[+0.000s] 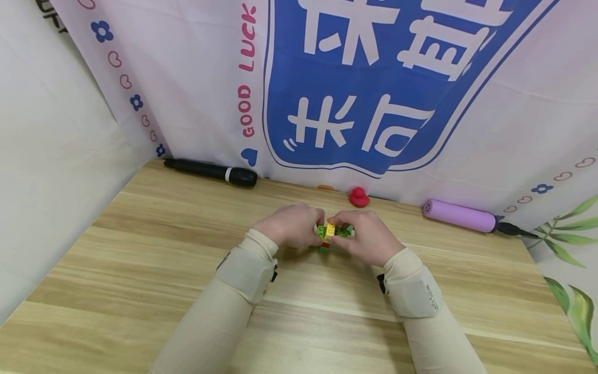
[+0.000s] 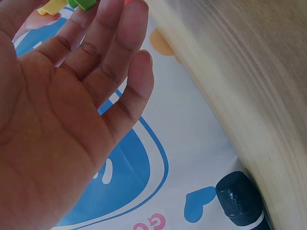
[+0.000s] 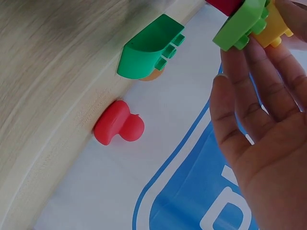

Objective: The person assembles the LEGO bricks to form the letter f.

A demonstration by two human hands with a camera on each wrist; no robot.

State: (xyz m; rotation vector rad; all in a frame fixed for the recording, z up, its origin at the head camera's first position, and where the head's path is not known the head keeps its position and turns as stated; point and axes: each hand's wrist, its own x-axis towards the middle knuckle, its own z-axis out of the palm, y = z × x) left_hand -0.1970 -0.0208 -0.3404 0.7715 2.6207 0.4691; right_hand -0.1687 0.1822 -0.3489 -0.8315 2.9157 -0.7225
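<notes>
Both hands meet at a small cluster of toy building bricks above the table. My left hand grips its left side, at a light green brick. My right hand pinches the yellow brick between thumb and fingers. Beneath these, a red brick shows in the head view. The right wrist view has a dark green brick with a curved side and studs; whether it joins the cluster, I cannot tell. In the left wrist view, the yellow brick and the green brick are cut off at the top.
A red rubber duck sits at the table's back edge, just behind the hands. Back left lies a black microphone; back right, a purple cylinder with a black nozzle. A printed cloth hangs behind the wooden table.
</notes>
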